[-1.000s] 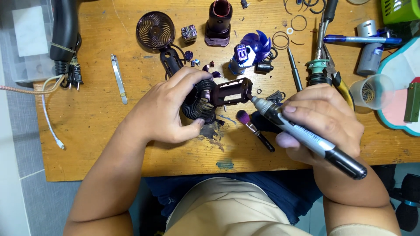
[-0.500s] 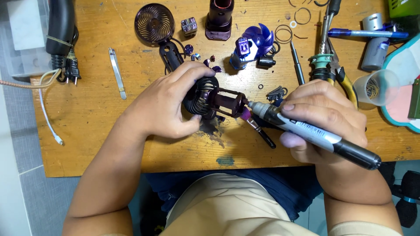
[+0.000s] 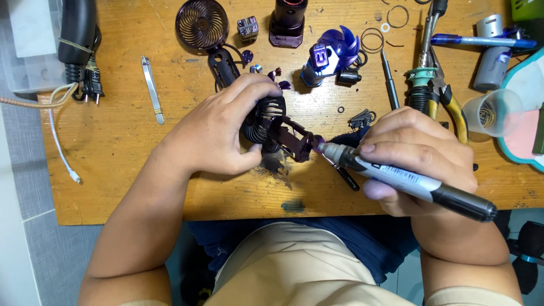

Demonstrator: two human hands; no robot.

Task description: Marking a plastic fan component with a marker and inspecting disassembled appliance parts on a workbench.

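Since a second ago the dark purple fan motor housing (image 3: pixel 280 131) has been turned in the left hand (image 3: pixel 218 133), so its open frame end now points right and a bit nearer, and the pen-style rotary tool (image 3: pixel 408 180) in the right hand (image 3: pixel 422 158) has dropped lower — its tip is now right against that frame end.

Left hand's grip is clamped on the ribbed round part of the housing, fingers curled over the top and thumb underneath, holding it just above the wooden bench (image 3: pixel 124 164), roughly in the middle. Right hand's grip is closed around the grey-and-black tool body like a fat pen, with the black tail sticking out to the right past the near edge of the bench. Under the housing there's a dark scuffed patch on the wood.

Loads of bits further back: a round fan grille (image 3: pixel 202 24) at the far side, a dark cylinder piece (image 3: pixel 289 21) right of it, and a blue fan blade (image 3: pixel 334 52) right of that. A pair of metal tweezers (image 3: pixel 152 88) lies off to the left, well apart from the hands. On the right there's a soldering iron (image 3: pixel 424 73), yellow-handled pliers (image 3: pixel 453 110) and a clear plastic cup (image 3: pixel 492 112) — all untouched.
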